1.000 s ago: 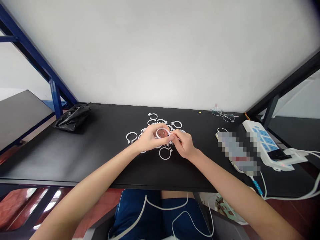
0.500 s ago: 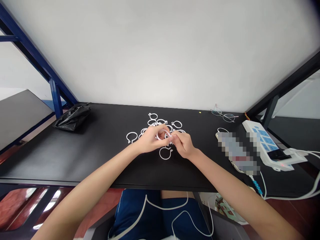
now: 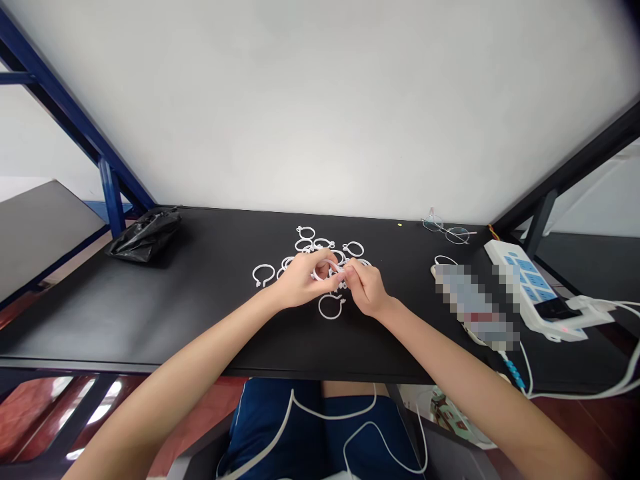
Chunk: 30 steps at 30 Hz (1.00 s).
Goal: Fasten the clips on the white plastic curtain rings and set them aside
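Both my hands meet above the middle of a black table [image 3: 210, 313]. My left hand [image 3: 300, 280] and my right hand [image 3: 366, 287] pinch the same white plastic ring [image 3: 323, 272] between their fingertips, fingers closed on it. Under and behind the hands lies a scatter of several more white rings [image 3: 325, 244]. One loose ring [image 3: 331, 307] lies just in front of the hands, another ring [image 3: 263, 275] to the left.
A crumpled black bag [image 3: 145, 237] lies at the table's left back. On the right are glasses [image 3: 450, 232], a white power strip [image 3: 535, 288] with cables, and a blurred-out object [image 3: 473, 307]. A white wall stands close behind the table.
The held ring has tilted and turned slightly between the fingertips. Both hands have stayed in the same spot.
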Each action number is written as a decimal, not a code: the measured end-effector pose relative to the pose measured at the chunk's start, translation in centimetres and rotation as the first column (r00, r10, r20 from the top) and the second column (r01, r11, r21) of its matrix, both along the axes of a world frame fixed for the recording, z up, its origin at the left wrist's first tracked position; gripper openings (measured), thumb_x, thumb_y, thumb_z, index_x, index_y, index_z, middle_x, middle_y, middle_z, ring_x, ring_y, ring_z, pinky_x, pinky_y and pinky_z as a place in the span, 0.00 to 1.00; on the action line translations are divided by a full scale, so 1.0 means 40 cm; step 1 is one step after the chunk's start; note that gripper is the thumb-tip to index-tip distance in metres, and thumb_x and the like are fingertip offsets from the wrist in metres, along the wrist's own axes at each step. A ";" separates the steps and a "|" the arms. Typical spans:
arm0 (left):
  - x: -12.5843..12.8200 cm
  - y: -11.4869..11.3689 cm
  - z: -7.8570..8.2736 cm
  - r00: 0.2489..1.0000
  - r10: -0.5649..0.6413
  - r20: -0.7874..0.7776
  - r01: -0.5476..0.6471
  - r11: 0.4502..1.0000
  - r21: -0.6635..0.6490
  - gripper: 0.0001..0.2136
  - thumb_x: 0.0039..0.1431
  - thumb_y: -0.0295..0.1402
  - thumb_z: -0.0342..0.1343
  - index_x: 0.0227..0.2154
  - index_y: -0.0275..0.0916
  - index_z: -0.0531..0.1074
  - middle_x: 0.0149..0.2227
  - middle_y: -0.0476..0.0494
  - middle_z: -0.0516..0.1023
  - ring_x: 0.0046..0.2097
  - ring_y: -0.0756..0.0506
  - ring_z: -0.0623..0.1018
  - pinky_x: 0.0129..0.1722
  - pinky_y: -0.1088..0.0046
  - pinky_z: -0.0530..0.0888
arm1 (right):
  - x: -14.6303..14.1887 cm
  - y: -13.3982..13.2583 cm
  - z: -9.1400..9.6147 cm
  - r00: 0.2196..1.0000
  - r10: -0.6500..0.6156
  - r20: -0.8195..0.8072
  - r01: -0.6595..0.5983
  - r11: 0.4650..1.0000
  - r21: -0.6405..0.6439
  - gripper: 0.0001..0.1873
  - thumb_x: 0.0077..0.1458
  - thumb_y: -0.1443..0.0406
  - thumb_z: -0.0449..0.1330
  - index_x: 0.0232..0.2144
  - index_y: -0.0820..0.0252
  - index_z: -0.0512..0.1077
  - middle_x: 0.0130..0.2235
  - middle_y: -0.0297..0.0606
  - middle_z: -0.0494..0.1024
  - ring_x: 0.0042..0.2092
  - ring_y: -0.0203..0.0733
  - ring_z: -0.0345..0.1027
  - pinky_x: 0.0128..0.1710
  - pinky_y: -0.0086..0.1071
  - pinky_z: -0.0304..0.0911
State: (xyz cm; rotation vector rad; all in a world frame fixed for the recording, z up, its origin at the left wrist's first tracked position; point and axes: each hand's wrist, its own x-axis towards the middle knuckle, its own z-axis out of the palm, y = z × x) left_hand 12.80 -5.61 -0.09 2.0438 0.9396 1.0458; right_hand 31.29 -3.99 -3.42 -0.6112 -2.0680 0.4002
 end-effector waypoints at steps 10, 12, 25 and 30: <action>-0.001 0.002 0.001 1.000 -0.016 0.011 0.016 1.000 -0.019 0.07 0.58 0.35 0.55 0.32 0.37 0.66 0.18 0.59 0.57 0.22 0.55 0.58 0.27 0.78 0.61 | -0.003 -0.005 0.000 1.000 0.006 -0.001 -0.006 1.000 -0.007 0.13 0.67 0.67 0.45 0.27 0.57 0.57 0.20 0.26 0.59 0.19 0.29 0.53 0.21 0.25 0.50; 0.000 0.000 0.003 1.000 -0.023 0.019 0.023 0.999 -0.037 0.07 0.58 0.35 0.55 0.31 0.37 0.65 0.17 0.60 0.56 0.22 0.55 0.57 0.27 0.78 0.60 | -0.005 -0.007 -0.004 1.000 0.015 -0.011 -0.015 1.000 -0.014 0.13 0.67 0.67 0.45 0.28 0.57 0.57 0.20 0.26 0.59 0.19 0.29 0.53 0.20 0.26 0.50; -0.001 -0.010 0.009 0.994 -0.089 0.055 0.096 0.987 -0.128 0.06 0.58 0.31 0.53 0.29 0.37 0.63 0.17 0.59 0.56 0.21 0.55 0.57 0.24 0.78 0.58 | -0.012 -0.021 -0.017 1.000 0.000 -0.031 -0.001 0.999 -0.033 0.14 0.67 0.67 0.44 0.27 0.56 0.56 0.19 0.26 0.60 0.19 0.30 0.54 0.21 0.26 0.52; 0.000 -0.004 0.011 0.993 -0.097 0.068 0.105 0.987 -0.126 0.07 0.59 0.34 0.55 0.30 0.37 0.65 0.17 0.59 0.57 0.21 0.55 0.58 0.25 0.78 0.59 | -0.011 -0.017 -0.011 1.000 -0.018 -0.009 0.018 1.000 -0.004 0.14 0.67 0.66 0.44 0.27 0.56 0.56 0.19 0.27 0.60 0.18 0.30 0.53 0.20 0.26 0.51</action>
